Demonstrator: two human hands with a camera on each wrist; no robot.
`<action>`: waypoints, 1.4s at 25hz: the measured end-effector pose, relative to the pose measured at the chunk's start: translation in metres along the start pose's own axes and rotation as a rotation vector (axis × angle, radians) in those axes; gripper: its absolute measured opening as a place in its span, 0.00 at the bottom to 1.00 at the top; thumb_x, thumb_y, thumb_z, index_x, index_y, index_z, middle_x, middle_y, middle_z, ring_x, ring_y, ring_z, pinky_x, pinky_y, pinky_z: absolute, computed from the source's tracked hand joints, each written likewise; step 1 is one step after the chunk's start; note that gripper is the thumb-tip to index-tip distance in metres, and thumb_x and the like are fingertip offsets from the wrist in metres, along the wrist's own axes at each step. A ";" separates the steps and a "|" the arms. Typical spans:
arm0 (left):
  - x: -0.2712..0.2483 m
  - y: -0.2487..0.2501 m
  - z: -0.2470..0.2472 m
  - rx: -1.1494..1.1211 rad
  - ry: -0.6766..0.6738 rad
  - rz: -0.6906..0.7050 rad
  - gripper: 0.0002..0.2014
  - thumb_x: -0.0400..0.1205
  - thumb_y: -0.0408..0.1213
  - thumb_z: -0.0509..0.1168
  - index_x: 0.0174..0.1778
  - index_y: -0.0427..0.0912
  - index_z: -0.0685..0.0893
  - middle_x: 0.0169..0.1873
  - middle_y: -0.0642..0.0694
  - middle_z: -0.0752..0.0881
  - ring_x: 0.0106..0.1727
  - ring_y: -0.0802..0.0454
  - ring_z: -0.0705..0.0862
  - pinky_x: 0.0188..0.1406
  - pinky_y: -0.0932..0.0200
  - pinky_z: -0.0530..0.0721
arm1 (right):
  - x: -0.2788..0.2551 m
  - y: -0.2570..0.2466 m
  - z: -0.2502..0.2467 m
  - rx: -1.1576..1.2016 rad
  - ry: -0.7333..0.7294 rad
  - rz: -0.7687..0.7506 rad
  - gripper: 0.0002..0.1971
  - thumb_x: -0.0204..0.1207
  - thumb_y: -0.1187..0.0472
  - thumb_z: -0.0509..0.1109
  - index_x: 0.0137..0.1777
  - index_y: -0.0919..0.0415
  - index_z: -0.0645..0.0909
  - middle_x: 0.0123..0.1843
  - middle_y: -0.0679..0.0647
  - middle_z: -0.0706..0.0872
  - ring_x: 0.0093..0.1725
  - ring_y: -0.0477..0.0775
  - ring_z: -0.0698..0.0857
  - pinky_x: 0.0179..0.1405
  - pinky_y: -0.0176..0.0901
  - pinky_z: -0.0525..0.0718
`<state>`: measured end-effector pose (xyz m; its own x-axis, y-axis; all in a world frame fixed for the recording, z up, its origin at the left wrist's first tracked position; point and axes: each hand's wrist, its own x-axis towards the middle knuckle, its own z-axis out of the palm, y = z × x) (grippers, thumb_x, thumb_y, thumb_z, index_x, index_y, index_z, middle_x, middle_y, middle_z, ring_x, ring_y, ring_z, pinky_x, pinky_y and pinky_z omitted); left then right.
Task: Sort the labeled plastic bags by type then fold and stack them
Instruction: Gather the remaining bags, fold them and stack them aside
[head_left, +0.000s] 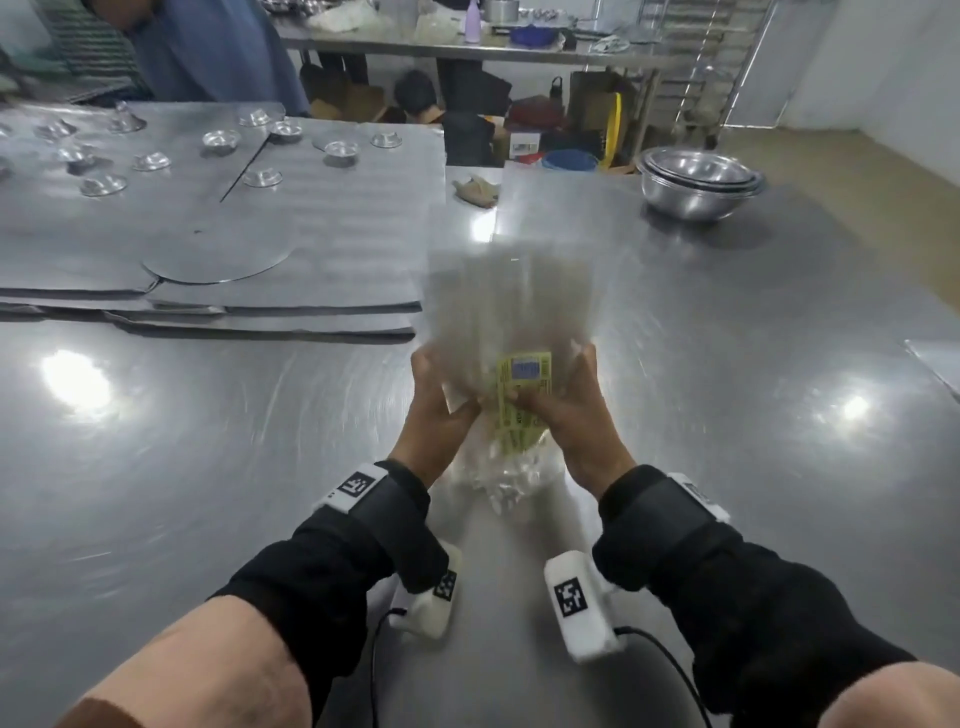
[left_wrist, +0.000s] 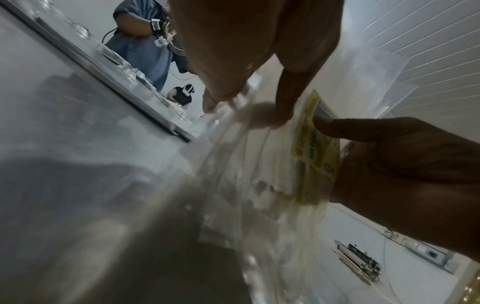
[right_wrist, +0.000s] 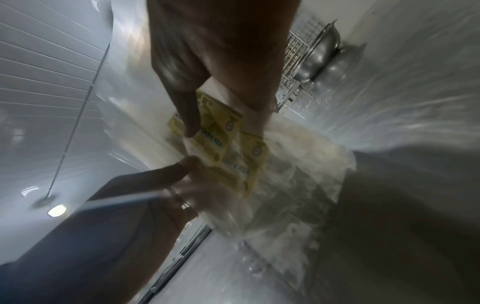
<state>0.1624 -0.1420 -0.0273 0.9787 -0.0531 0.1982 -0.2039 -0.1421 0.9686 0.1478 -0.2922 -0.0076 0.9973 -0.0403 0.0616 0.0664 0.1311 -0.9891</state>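
A steel table (head_left: 727, 364) fills most of the frame, bare metal open to lower left and right. Stacked flat trays (head_left: 208, 280) lie at upper left, nested bowls (head_left: 698, 182) at upper right. At centre, a blurred bundle of clear plastic bags (head_left: 511, 306) stands upright, its lower edge crumpled on the table. Left hand (head_left: 441, 410) and right hand (head_left: 574, 410) both grasp it, the right thumb pressing the yellow labels (head_left: 522, 395).
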 end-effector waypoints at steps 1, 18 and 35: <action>-0.001 -0.005 0.000 0.017 -0.004 0.012 0.28 0.76 0.21 0.69 0.67 0.43 0.64 0.61 0.44 0.66 0.64 0.52 0.73 0.68 0.56 0.76 | -0.001 0.004 0.000 0.012 0.017 0.005 0.30 0.68 0.79 0.73 0.64 0.58 0.64 0.61 0.67 0.76 0.53 0.57 0.86 0.46 0.44 0.88; 0.025 -0.010 -0.004 0.011 0.131 0.052 0.27 0.73 0.28 0.72 0.68 0.31 0.74 0.59 0.42 0.82 0.60 0.53 0.82 0.59 0.58 0.82 | 0.026 0.002 0.002 -0.133 0.117 -0.084 0.21 0.69 0.76 0.73 0.62 0.64 0.77 0.56 0.58 0.85 0.54 0.56 0.86 0.50 0.47 0.87; 0.041 0.027 -0.007 -0.169 -0.199 0.063 0.25 0.66 0.38 0.78 0.59 0.44 0.82 0.53 0.42 0.85 0.55 0.49 0.86 0.54 0.46 0.86 | 0.039 -0.015 -0.010 -0.022 -0.057 -0.104 0.37 0.65 0.76 0.77 0.69 0.61 0.61 0.63 0.62 0.76 0.64 0.57 0.81 0.54 0.43 0.86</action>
<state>0.1970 -0.1413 0.0079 0.9368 -0.2524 0.2422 -0.2416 0.0341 0.9698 0.1855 -0.3052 0.0085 0.9853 0.0042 0.1706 0.1692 0.1071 -0.9797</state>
